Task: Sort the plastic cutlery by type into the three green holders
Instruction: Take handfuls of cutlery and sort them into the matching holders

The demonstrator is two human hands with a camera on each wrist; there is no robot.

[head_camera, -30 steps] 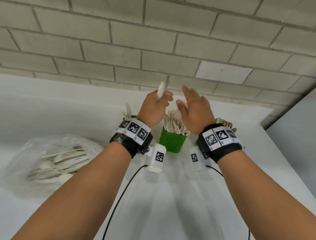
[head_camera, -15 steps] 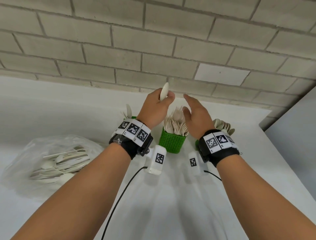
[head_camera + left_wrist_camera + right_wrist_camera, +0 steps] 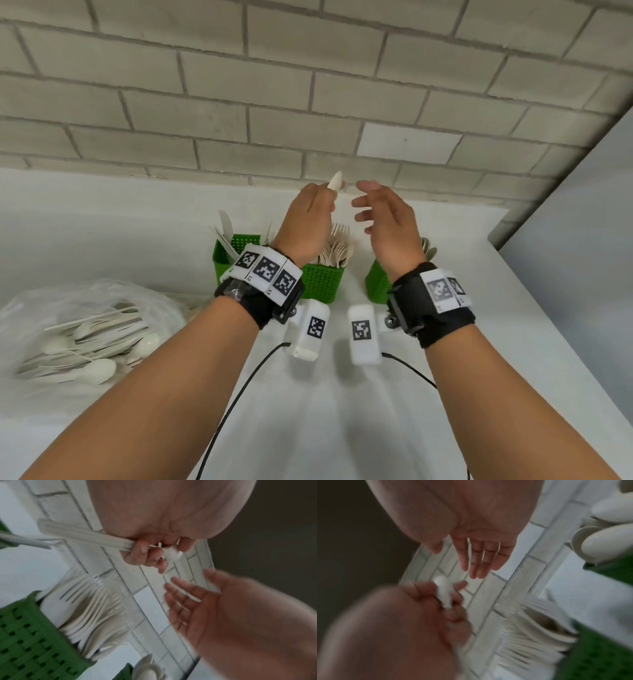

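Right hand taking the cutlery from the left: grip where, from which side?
Judging by pose: pinch the rounded white tip sticking up above the left hand, coming in from the right. The handles run out below that fist. The right hand is open, empty, apart from it.

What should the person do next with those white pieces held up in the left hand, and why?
Probably take one piece from the bundle of cutlery with the right hand. That hand is open, empty, close beside the left hand, whose grip holds several pieces above the fork holder; they need separating by type.

The right holder (image 3: 376, 286) is half hidden behind the wrist; wrist views are blurred.
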